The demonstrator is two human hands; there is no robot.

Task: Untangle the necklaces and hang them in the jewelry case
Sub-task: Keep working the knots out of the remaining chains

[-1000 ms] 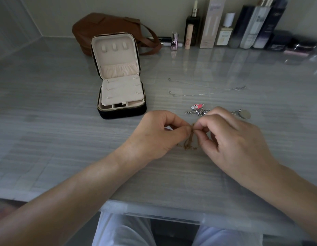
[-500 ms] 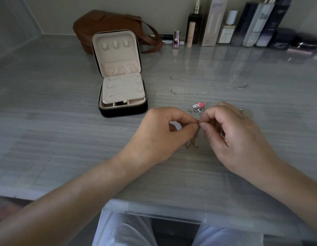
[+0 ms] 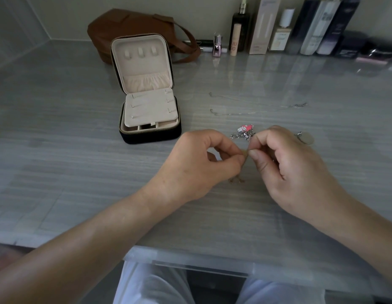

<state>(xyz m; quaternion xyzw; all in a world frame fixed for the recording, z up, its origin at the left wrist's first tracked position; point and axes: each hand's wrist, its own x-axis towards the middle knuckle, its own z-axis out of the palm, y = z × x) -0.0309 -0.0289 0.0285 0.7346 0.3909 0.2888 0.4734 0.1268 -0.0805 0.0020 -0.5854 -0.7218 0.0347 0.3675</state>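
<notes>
My left hand (image 3: 199,165) and my right hand (image 3: 287,170) meet above the grey table, each pinching a thin gold necklace (image 3: 236,179) between thumb and forefinger; its loose part hangs down to the table. Just beyond my fingers lies a silver chain with a pink charm (image 3: 243,128), and a round silver pendant (image 3: 307,138) shows past my right hand. A fine silver necklace (image 3: 252,111) lies stretched out farther back. The black jewelry case (image 3: 150,119) stands open to the left, its beige lid upright with three hooks and nothing on them.
A brown leather bag (image 3: 133,25) sits behind the case. Bottles and cosmetic boxes (image 3: 300,29) line the back wall on the right. The table's front edge (image 3: 190,257) runs just above my lap.
My hands have lifted the gold necklace slightly, keeping their pinch on it. The view has tilted down a little, so the case and bag sit higher in frame.
</notes>
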